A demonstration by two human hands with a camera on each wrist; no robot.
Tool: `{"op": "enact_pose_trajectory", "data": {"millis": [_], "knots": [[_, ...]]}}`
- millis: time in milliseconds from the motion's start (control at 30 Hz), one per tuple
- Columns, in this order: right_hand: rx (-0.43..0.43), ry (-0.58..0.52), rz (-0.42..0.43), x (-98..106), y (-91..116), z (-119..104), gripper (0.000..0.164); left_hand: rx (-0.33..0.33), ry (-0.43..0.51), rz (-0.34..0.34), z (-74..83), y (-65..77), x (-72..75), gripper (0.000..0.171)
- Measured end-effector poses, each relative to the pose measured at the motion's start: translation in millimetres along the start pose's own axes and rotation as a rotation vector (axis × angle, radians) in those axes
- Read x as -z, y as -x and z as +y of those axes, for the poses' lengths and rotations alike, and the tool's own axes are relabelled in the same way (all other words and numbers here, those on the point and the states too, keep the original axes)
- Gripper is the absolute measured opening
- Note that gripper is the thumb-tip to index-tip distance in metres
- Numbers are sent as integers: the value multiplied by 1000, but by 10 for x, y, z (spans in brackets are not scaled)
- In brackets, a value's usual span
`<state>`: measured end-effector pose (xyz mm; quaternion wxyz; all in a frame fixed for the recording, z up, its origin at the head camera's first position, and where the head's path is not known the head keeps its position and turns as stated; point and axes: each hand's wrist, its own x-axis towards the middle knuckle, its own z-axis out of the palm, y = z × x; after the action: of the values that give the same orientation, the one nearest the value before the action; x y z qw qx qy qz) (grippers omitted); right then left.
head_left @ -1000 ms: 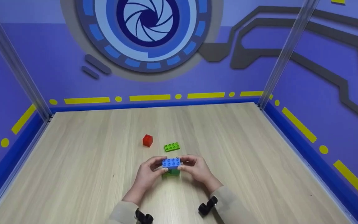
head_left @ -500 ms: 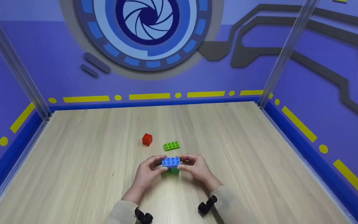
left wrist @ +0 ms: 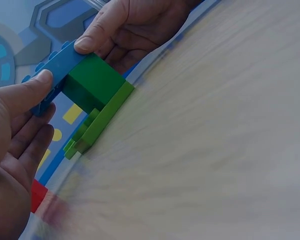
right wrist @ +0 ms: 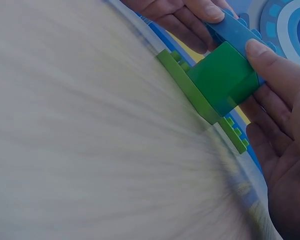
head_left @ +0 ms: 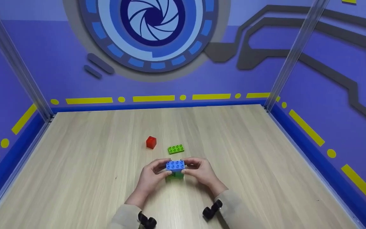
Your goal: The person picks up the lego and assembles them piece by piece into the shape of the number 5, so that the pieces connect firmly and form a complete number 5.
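Observation:
A blue toy brick (head_left: pixel 175 165), flat with two rows of studs, is held level between both hands. My left hand (head_left: pixel 149 179) pinches its left end, thumb in front and fingers behind. At the right end, my right hand (head_left: pixel 204 173) pinches it the same way. The blue brick lies over a dark green block (right wrist: pixel 225 77); whether its studs are pressed home, I cannot tell. That block stands on the right part of a light green flat brick (left wrist: pixel 107 115), whose left studs are bare. The light green brick rests on the table.
Behind the hands, a second light green flat brick (head_left: pixel 176 149) lies studs up on the wooden table (head_left: pixel 84 159). To its left is a red block (head_left: pixel 151 142). Blue-purple panels (head_left: pixel 43 63) wall in the back and sides.

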<state>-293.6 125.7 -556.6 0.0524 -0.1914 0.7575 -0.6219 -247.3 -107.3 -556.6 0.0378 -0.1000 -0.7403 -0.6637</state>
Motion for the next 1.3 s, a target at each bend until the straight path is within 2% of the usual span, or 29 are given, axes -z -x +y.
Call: {"op": "enact_pose_trajectory", "data": {"millis": [433,867,1067,1300], "knots": [[-30,6,-1,-3,-6,0,40,32,42,-3,-11,7,10,48],[-47,14,9,1,5,-23,40,12,25,17,-15,21,17,48],[-63,4,11,8,9,9,40,35,48,80,-30,5,19,44],[-52,8,8,0,-6,-5,40,32,74,226,-37,-49,37,33]]}}
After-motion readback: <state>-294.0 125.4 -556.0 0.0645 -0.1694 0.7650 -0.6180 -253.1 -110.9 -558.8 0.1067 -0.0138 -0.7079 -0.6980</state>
